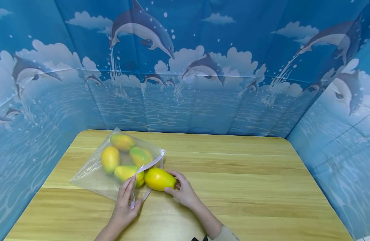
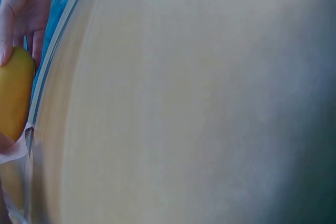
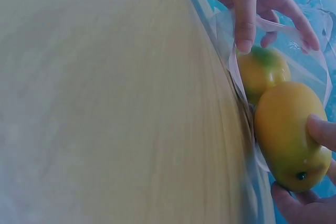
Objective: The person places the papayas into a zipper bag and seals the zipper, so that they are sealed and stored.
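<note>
A yellow mango (image 1: 159, 179) lies at the mouth of a clear plastic bag (image 1: 95, 182) with a pale lilac rim. My right hand (image 1: 183, 190) grips its outer end, thumb on one side and fingers on the other. In the right wrist view the same mango (image 3: 290, 129) shows a dark stem spot. My left hand (image 1: 124, 202) holds the bag by its rim, thumb and fingers apart, the mouth gaping between the hands. Several yellow-green mangoes (image 1: 110, 160) rest inside the bag. The left wrist view catches only part of the gripped mango (image 2: 14, 93).
The bag lies on the left part of a wood-grain table (image 1: 248, 187). A blue dolphin-print curtain (image 1: 191, 103) hangs behind the table and along both sides.
</note>
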The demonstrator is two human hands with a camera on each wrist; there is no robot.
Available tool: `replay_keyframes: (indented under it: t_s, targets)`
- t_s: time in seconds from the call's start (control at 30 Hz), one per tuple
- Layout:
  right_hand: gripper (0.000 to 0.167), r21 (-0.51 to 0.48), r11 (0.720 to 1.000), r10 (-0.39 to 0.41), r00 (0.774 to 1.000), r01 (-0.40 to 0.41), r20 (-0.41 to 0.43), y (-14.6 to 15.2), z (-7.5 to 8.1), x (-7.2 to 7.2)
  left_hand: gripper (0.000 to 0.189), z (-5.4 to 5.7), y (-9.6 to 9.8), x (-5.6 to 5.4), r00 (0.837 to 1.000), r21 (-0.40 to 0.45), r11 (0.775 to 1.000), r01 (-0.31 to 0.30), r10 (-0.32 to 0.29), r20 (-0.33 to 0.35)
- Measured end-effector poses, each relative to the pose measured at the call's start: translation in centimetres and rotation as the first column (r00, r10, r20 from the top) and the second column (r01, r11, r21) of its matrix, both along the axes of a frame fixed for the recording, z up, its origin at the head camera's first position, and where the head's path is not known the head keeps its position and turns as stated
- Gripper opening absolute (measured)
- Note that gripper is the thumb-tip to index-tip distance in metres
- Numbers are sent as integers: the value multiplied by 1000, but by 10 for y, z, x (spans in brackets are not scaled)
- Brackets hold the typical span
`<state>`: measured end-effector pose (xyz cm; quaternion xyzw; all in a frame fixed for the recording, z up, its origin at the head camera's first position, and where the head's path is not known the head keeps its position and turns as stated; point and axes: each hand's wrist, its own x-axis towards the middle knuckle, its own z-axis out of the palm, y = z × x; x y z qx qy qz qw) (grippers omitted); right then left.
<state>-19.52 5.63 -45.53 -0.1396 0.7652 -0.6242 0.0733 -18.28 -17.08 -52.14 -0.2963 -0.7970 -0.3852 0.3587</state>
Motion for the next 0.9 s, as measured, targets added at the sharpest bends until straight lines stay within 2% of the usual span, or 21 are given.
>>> replay_keyframes:
  t_s: [0.17,0.77,0.9]
  targets:
    - [50,27,1000,-5,1000,5,1,-3,7,1,71,2,0,1,1000,-6,1000,2,-2,17]
    - [50,57,997,53,998,-51,-32,-13,5,-4,61,6,2,3,1000,-18,1000,-8,9,27]
    - [51,63,997,54,998,-51,-39,-15,-8,-10,61,6,2,3,1000,-19,1000,-13,13,18]
